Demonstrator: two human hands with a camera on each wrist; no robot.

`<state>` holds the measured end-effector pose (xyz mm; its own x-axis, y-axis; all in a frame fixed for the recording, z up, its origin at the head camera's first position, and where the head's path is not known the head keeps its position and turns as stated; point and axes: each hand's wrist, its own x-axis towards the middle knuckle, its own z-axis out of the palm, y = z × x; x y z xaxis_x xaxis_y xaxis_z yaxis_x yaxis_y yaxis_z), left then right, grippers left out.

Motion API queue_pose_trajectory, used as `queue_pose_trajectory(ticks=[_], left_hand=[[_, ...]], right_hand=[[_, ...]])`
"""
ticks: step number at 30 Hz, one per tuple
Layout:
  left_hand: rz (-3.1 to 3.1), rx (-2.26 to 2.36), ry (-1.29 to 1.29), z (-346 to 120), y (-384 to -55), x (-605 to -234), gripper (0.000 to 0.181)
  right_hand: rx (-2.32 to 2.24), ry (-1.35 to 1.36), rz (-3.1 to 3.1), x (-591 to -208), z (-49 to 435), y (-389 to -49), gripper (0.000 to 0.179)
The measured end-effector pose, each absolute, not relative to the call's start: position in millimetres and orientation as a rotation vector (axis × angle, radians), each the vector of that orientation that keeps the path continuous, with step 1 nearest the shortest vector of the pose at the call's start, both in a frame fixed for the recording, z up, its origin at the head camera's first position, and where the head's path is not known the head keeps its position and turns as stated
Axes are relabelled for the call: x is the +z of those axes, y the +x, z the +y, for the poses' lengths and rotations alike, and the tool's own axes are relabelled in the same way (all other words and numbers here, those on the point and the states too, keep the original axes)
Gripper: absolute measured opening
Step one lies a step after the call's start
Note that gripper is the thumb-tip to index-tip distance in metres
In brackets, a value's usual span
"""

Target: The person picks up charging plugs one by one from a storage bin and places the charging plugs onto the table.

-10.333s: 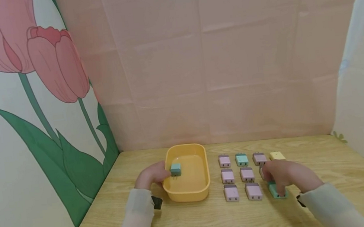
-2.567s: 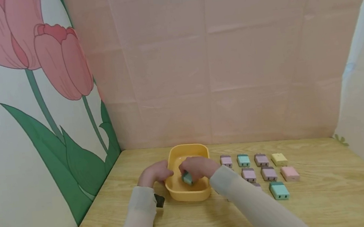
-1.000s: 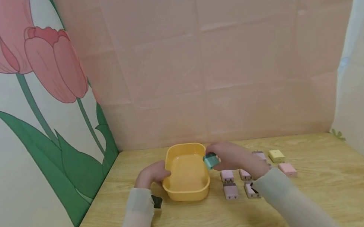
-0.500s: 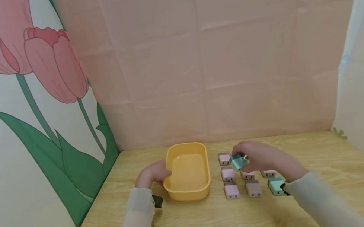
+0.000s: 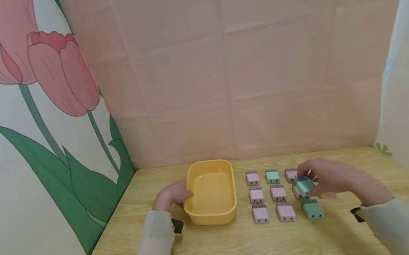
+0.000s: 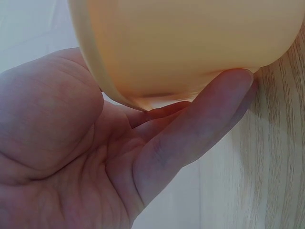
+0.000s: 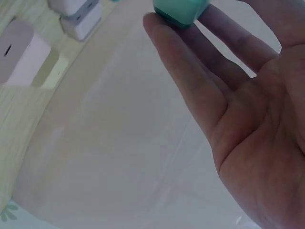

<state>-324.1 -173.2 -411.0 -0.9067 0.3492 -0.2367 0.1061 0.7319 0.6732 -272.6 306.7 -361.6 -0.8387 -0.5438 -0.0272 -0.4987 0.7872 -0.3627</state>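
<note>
My left hand (image 5: 174, 193) grips the left side of a yellow plastic tub (image 5: 212, 220), thumb over the rim; in the left wrist view its fingers (image 6: 200, 114) lie against the outer wall. Nothing lies inside the tub. My right hand (image 5: 333, 176) pinches a green charger plug (image 5: 304, 187) by its fingertips, over the right part of the rows of chargers. The same green charger (image 7: 180, 10) shows at the top of the right wrist view. In the head view it covers most of a purple charger beneath it.
Purple chargers (image 5: 278, 193) stand in rows right of the tub, with a teal charger (image 5: 272, 176) at the back and a green charger (image 5: 312, 209) at the front. A pink charger (image 5: 327, 195) is partly hidden by my right hand. A yellow charger (image 7: 53, 70) shows in the right wrist view.
The green charger lay in the tub earlier; my right hand took hold of it, lifted it out and carried it right over the rows. The left hand stays on the tub.
</note>
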Motion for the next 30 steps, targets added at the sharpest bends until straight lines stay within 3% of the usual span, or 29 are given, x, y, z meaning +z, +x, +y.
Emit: queue_pose_trajectory(ticks=[15, 30], left_hand=[[2.608, 0.971, 0.334, -173, -322, -410, 0.018], [2.624, 0.933, 0.325, -172, -324, -412, 0.021]], right_hand=[[-0.506, -0.657, 2.85, -372, 360, -268, 0.04], [-0.397, -0.436, 2.766, -393, 366, -268, 0.044]])
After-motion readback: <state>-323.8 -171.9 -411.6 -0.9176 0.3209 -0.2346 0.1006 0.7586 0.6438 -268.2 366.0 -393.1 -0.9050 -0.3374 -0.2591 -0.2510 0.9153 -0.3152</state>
